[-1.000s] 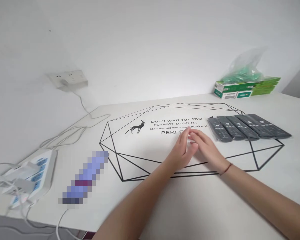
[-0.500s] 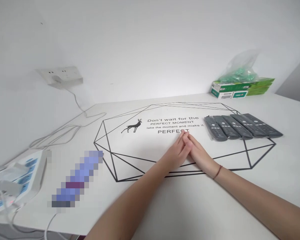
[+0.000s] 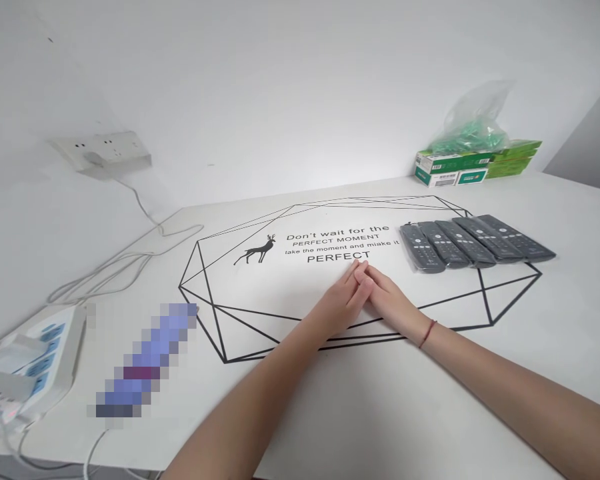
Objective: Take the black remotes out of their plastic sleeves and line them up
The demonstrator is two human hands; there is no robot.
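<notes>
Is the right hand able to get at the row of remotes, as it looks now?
Probably yes: the right hand only touches the left hand, and just flat tabletop lies between it and the remotes.

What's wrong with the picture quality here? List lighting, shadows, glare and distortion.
Head view: soft light, the wall dimming toward the upper left; diffuse shading on the table between the forearms; faint glints on the plastic around the remotes; the power strip looks soft and stretched; pixelation hides the bluish item.

Blue item pixelated; power strip cut by left edge; labels on 5 remotes too small.
</notes>
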